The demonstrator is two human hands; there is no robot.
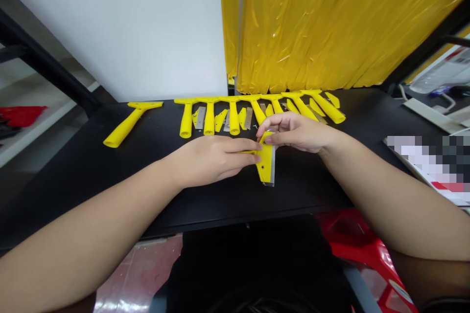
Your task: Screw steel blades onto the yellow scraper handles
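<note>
Both hands meet at a yellow scraper (263, 168) held above the black shelf, its metal blade (272, 168) along the right edge. My left hand (220, 156) is closed around its handle side, fingers pressed on the yellow head. At the top end of the head, my right hand (293, 132) pinches with thumb and fingers; any small part between them is hidden. Behind the hands lies a row of yellow scraper handles (209, 117), with yellow cover pieces (220, 120) and metal blades (200, 118) between them. A single yellow handle (128, 124) lies apart at the left.
The black shelf (91, 181) bears everything. A white panel (147, 24) and yellow plastic sheeting (312, 24) stand behind it. Dark posts (55, 63) frame the sides. Papers or a box (433, 171) lie at the right, and a red plastic stool (363, 239) shows below.
</note>
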